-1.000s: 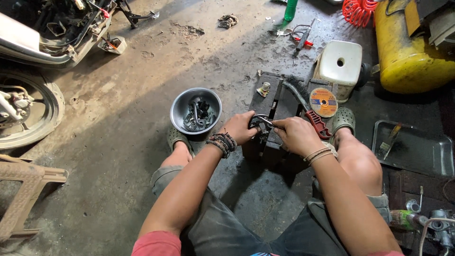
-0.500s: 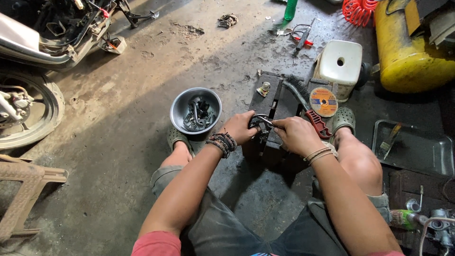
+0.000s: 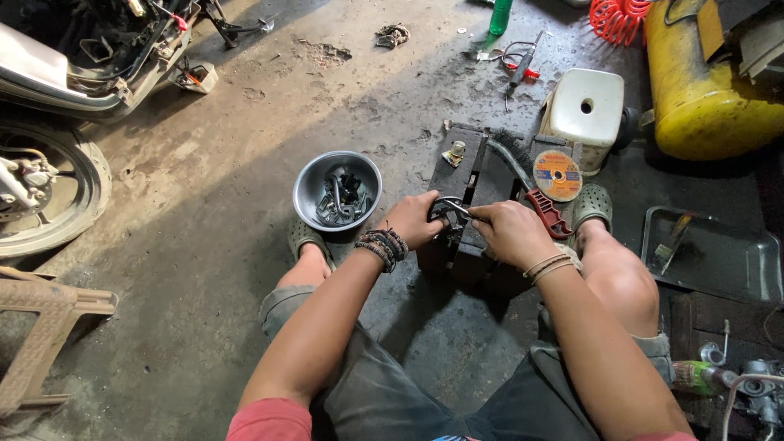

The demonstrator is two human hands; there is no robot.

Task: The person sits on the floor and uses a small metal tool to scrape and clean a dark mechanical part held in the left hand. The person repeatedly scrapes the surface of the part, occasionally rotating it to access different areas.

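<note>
A small dark metal part is sitting on a dark wooden block on the workshop floor, pinched between two hands. The left hand is closing around its near-left side, fingers curled tight on it, while the right hand is pressing a thin metal tool against it from the right. A steel bowl of hardware is lying just to the left; a cutting disc and red-handled wire brush are resting to the right.
</note>
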